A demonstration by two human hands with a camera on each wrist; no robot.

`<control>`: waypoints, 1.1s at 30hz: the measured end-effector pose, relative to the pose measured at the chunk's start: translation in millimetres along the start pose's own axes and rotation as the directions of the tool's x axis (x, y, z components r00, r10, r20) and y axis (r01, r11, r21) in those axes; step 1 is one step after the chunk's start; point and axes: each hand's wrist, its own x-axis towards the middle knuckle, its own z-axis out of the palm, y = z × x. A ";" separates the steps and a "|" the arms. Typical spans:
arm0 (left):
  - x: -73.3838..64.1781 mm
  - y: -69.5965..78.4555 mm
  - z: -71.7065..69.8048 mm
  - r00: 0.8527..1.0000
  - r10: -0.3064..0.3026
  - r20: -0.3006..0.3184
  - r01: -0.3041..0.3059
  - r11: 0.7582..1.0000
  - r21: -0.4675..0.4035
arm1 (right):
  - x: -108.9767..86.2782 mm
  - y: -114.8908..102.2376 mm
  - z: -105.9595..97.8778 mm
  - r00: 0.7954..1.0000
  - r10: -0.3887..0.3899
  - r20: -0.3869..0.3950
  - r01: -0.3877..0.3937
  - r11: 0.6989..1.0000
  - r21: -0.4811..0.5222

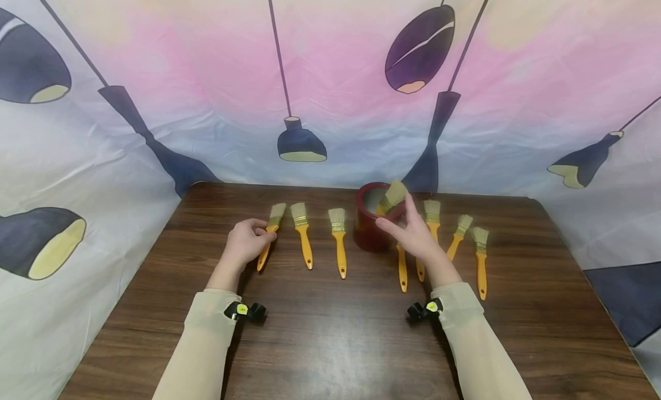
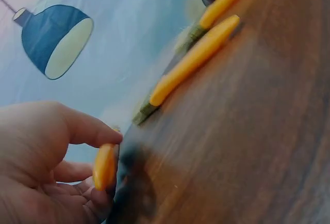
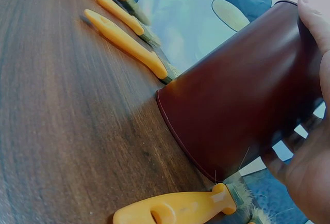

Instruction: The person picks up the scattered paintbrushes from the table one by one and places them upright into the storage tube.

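Note:
At the left of the row, my left hand point(image 1: 248, 239) pinches a paintbrush point(image 1: 263, 257) by its yellow handle, thumb and fingers on either side, bristles pointing away. A dark red cylindrical pot point(image 1: 368, 233) stands upright near the table's back. Inside it leans another paintbrush point(image 1: 395, 194), bristles up above the rim, most of its handle hidden. My right hand point(image 1: 417, 233) holds the pot's right side near the rim. In the right wrist view its thumb point(image 3: 315, 25) lies at the rim while fingers meet the wall; the index fingertip is close to the bristles.
Two paintbrushes, one point(image 1: 304, 242) and another point(image 1: 338, 245), lie between my left hand and the pot. Several more, among them a far-right paintbrush point(image 1: 481, 268), lie right of the pot. Behind the brown wooden table point(image 1: 330, 342) hangs a printed cloth point(image 1: 217, 101).

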 end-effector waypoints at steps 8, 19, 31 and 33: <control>-0.2 8.6 -6.0 0.997 -0.075 0.031 0.081 0.906 -0.415 | -0.2 -1.2 -0.1 1.000 0.004 0.000 -0.004 1.000 -0.002; -1.2 33.6 -2.9 0.998 0.056 0.026 -0.009 0.546 -0.838 | 0.8 1.9 0.2 1.000 -0.011 0.003 0.011 1.000 0.006; 4.1 84.9 14.1 0.964 0.222 -0.145 -0.256 0.636 -0.728 | 0.7 0.9 0.0 1.000 0.022 0.009 -0.022 1.000 0.007; 8.2 100.6 16.4 0.959 0.236 -0.157 -0.278 0.665 -0.693 | 0.9 1.4 -1.4 1.000 0.021 0.002 -0.021 1.000 0.006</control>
